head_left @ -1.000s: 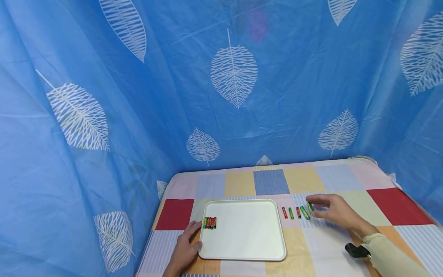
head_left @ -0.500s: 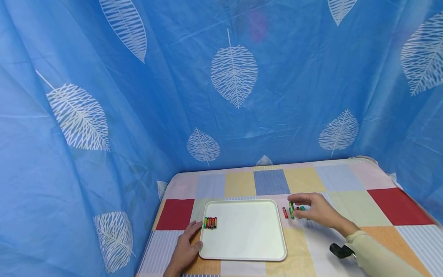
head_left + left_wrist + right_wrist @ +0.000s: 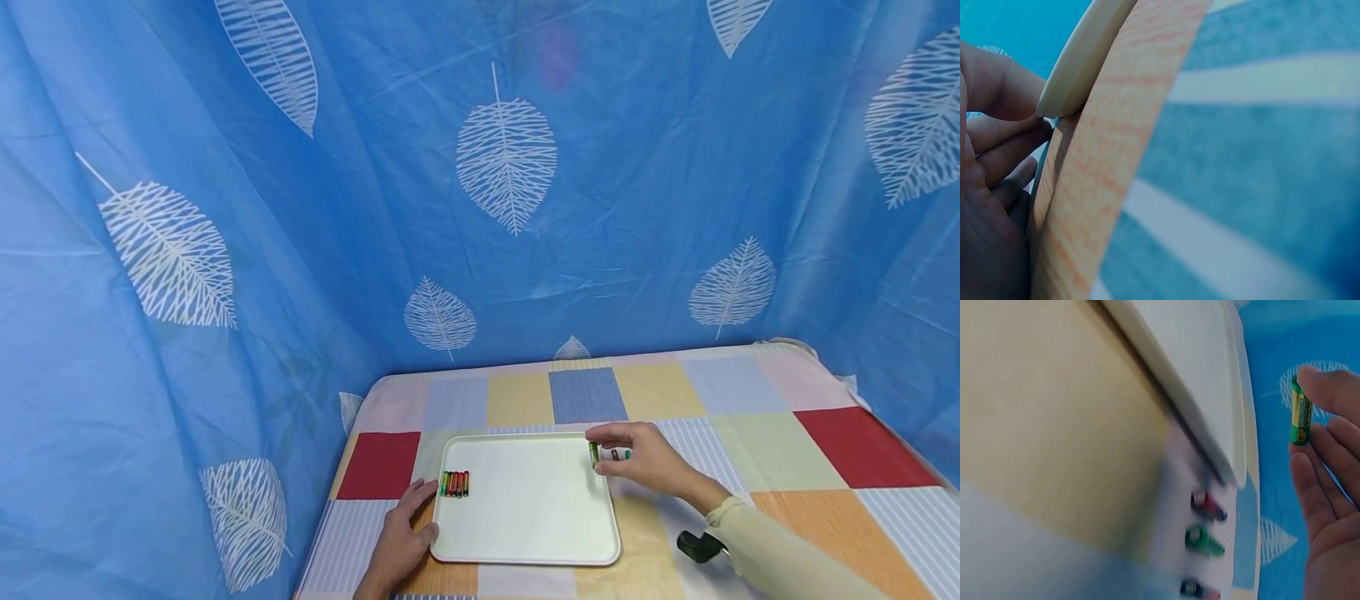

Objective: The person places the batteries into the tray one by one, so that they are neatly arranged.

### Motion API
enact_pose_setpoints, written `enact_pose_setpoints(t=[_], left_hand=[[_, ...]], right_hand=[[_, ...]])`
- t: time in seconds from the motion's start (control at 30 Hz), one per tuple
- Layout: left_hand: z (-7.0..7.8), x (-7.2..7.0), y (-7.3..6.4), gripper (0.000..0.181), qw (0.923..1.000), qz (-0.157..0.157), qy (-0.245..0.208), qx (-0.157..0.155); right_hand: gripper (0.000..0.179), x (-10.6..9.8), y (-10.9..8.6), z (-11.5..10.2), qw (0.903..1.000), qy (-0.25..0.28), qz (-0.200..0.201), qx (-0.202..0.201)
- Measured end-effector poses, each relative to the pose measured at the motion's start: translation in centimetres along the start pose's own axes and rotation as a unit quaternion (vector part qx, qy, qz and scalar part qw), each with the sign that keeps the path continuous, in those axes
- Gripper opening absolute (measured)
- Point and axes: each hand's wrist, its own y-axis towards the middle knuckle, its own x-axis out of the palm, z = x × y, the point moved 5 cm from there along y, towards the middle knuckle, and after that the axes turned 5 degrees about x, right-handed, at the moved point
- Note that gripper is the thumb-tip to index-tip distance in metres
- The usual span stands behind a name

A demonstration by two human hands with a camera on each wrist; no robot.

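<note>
Green-and-gold cylindrical battery (image 3: 1300, 411), pinched near both ends between thumb and fingertips of the right hand (image 3: 651, 460), apparently raised over the corner of a shallow cream rectangular tray (image 3: 527, 517) beneath those fingertips. Main danger, by judgement: slipping out of so slight a pinch because of a smooth round casing, then rolling over the tray. Also possible: clipping the raised rim if carried too low; exact height impossible to tell.

At the opposite edge, the left hand (image 3: 401, 537): grasping nothing, fingers relaxed against the tray's rim, thumb spread from forefinger. Could skew or tilt the tray through a careless push, and so scatter the tight row of slim red and green batteries (image 3: 455, 484) just inside the rim beside those fingers.

Under the right hand, partly hidden and blurred: loose batteries on the multicoloured patchwork cloth (image 3: 588, 396), one reddish (image 3: 1208, 506), one green (image 3: 1204, 540), one dark-ended (image 3: 1199, 590). Liable to roll if brushed by trailing fingers or the pale sleeve (image 3: 780, 550) behind.
</note>
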Motion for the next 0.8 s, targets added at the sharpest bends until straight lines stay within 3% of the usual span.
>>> enact_pose_setpoints(t=[0.4,0.63,0.8], left_hand=[[0.1,0.0,0.0,0.068,1.0000,0.000,-0.001,0.002],[0.2,-0.1,-0.2,0.067,0.9997,0.006,0.003,0.025],[0.3,-0.1,-0.4,0.068,0.9997,0.011,0.004,0.024]], right_hand=[[0.048,4.6,2.5,-2.8,0.9988,-0.028,-0.028,-0.029],[0.046,7.5,3.7,-4.4,0.9969,-0.029,-0.050,-0.054],[0.047,9.4,4.5,-5.3,0.9953,-0.046,-0.058,-0.063]])
